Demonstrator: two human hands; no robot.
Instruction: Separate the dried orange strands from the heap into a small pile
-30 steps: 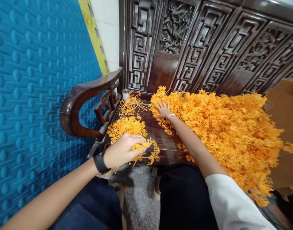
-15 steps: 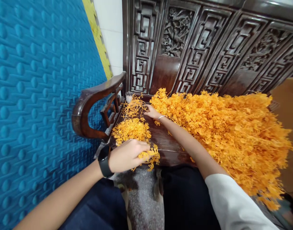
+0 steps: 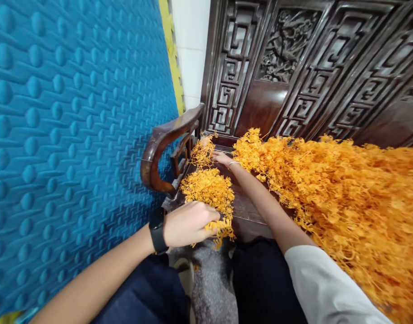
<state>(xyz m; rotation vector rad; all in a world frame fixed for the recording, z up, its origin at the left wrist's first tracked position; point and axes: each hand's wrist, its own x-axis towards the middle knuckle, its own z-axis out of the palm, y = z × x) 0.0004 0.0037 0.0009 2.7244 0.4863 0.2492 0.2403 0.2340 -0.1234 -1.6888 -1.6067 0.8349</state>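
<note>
My left hand [image 3: 191, 222], with a black watch on its wrist, is closed around a small bunch of orange curly plastic-looking sprigs [image 3: 223, 230] at the seat's front edge. Just beyond it lies a low pile of yellow-orange sprigs [image 3: 208, 186] on the dark wooden seat [image 3: 248, 200]. My right hand [image 3: 222, 157] reaches to the back of the seat, fingers stretched out at the edge of a loose tangle of thin orange strands [image 3: 202, 153]. Nothing shows in those fingers. On the right, a large heap of orange sprigs [image 3: 344, 193] covers the seat.
A curved wooden armrest [image 3: 155, 153] bounds the seat on the left. Behind rises the carved backrest [image 3: 263, 103]. Blue bumpy matting [image 3: 74, 135] with a yellow edge strip [image 3: 174, 58] lies beyond the armrest. Grey speckled floor [image 3: 213, 288] shows between my legs.
The view has swung left, so the scene sits further right. My right hand has come closer to the strand tangle. My left hand still grips its sprigs.
</note>
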